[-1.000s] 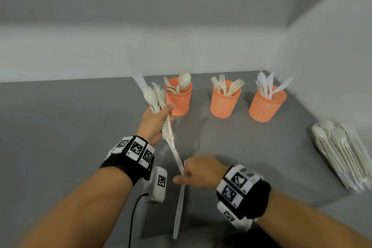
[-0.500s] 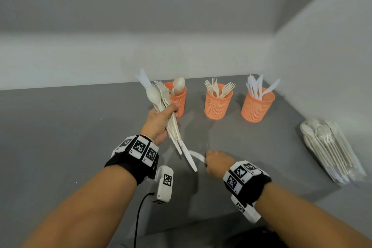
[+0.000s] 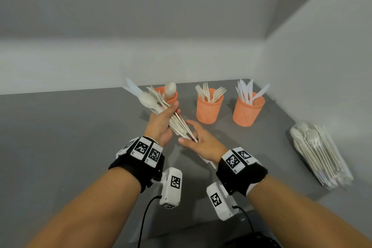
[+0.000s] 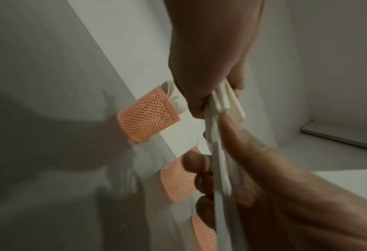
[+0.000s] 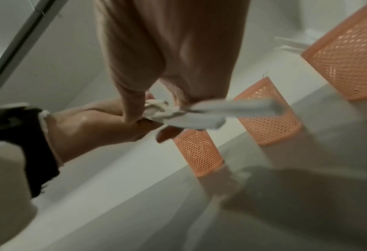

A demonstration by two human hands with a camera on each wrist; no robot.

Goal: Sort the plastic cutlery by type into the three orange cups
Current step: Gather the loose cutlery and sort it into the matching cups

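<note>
Grey table (image 3: 60, 147), three cutlery-filled orange cups (image 3: 209, 107)

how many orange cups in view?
3, in a row at the table's back: spoon cup behind the left hand, fork cup in the middle, knife cup rightmost.

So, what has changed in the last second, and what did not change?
The right hand moved from near the table edge up to the handle ends of the cutlery bundle and now touches them. The left hand still grips the bundle. The three orange cups and the wrapped pack stayed in place.
</note>
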